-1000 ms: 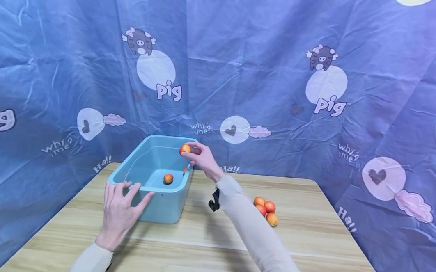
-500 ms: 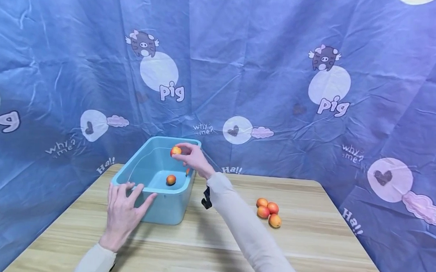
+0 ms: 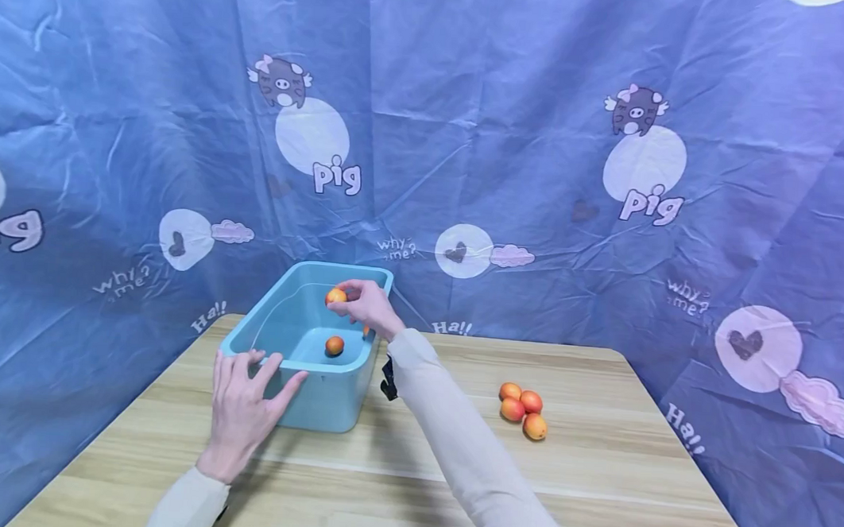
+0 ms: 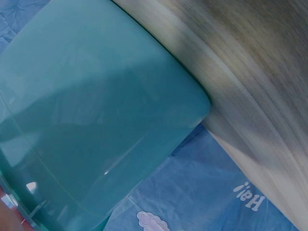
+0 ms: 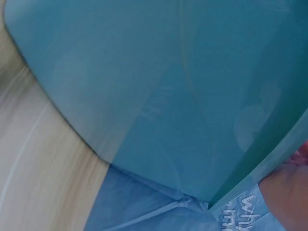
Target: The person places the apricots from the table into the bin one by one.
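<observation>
A light-blue plastic bin (image 3: 322, 397) stands on the table, left of centre. My left hand (image 3: 242, 409) holds its near rim at the left corner, fingers bent over the edge and thumb spread along the outer front wall. Over the bin's right side, my right hand (image 3: 370, 304) pinches a small orange-red fruit (image 3: 336, 297) between thumb and fingertips. Another such fruit (image 3: 334, 346) lies on the bin floor, and part of an orange one (image 3: 366, 331) shows by the right wall. Both wrist views mostly show the bin's outer walls, with a bit of hand at the rim.
On the right of the wooden table (image 3: 597, 480), several orange-red fruits (image 3: 512, 409) lie in a close group. A blue printed cloth (image 3: 541, 182) hangs behind and along both sides of the table.
My right hand has carried the fruit left, from above the bin's right rim to over its inside, then slightly lower. The left hand stays at the near rim; the view shifts slightly.
</observation>
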A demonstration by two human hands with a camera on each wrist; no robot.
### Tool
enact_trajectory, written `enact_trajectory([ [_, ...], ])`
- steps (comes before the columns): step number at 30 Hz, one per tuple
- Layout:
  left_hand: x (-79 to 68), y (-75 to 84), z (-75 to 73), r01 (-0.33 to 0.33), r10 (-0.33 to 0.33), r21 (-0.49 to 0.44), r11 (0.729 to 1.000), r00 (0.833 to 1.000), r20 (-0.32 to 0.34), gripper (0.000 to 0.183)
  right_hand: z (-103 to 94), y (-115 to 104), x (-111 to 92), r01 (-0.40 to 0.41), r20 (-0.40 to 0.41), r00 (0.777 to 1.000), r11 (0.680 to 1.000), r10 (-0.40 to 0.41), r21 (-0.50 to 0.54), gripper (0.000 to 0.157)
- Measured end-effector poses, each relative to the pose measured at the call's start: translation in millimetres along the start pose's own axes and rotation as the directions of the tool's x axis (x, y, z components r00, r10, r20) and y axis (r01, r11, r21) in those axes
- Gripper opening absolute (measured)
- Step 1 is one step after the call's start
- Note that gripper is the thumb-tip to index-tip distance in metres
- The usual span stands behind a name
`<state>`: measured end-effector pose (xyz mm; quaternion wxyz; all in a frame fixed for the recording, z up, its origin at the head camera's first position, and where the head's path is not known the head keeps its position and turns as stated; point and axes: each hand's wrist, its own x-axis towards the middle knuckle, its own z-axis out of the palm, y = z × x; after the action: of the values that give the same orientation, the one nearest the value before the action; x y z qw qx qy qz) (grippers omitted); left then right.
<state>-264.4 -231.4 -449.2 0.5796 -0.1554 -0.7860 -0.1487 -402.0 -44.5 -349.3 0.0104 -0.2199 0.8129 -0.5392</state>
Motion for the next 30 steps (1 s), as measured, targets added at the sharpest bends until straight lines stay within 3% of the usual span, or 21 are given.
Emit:
enact_trajectory([
  [4,2.6,-1.4,1.6,-0.005,0.004,-0.011,1.000,1.000,-0.029,0.060,3.4,-0.7,2.4,-0.033,-0.031,0.999,0.995,0.030,-0.093,0.039],
  [11,4.9,-5.1,1.0,-0.005,0.005,0.003,1.000,1.000,-0.002,0.060,8.5,-5.3,2.6,-0.045,-0.088,0.996,0.985,0.031,-0.167,0.042],
  [22,4.0,-5.0,3.6,-0.013,0.012,-0.017,1.000,0.999,-0.047,0.057,9.8,0.9,2.8,-0.027,-0.076,0.997,1.000,0.026,-0.005,0.050],
  [30,5.6,-6.0,2.8,-0.010,0.010,-0.015,1.000,1.000,-0.029,0.056,7.1,2.4,1.5,0.043,-0.079,0.996,0.999,-0.041,0.021,0.030],
])
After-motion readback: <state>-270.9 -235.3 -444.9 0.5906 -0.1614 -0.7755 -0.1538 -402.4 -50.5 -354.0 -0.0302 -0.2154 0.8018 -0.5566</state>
